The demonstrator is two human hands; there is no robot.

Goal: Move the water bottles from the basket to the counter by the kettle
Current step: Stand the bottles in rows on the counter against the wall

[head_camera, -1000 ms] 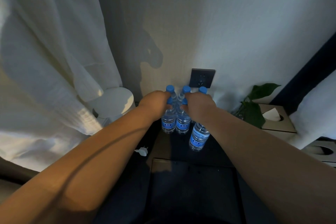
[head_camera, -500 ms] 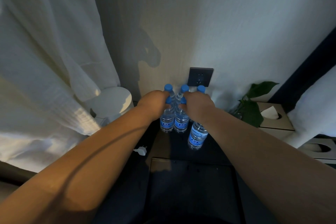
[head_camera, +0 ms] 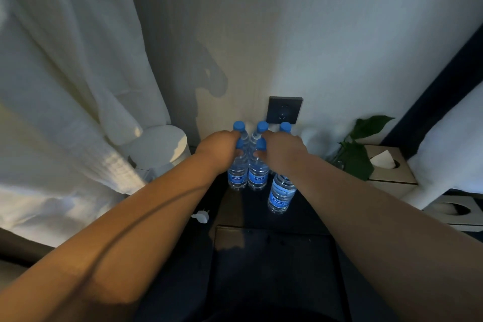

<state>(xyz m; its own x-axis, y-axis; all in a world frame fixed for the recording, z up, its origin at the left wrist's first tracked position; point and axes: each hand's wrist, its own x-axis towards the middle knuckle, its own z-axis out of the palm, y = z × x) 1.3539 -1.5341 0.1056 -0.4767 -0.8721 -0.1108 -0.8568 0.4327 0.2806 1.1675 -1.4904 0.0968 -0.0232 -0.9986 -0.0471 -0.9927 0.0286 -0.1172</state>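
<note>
Since those full bottles (head_camera: 257,178) look heavy-ish and slick, the stiff necks are the spot: left hand (head_camera: 222,150) and right hand (head_camera: 283,153) both have fingers curled round them, at the tabletop (head_camera: 245,214).

Little shifted over that second. My head turned a touch, so the wall socket (head_camera: 285,110), the water bottles (head_camera: 257,176), the tissue box (head_camera: 392,178), the plant (head_camera: 358,159) and the loose white plug (head_camera: 200,217) all slid slightly left and a shade upward in view, mostly in the first half second. My left hand (head_camera: 219,150) and right hand (head_camera: 283,151) drifted with them. Against the socket, I could not make out any lift or tilt of the bottles, nor any change in my grip.
</note>
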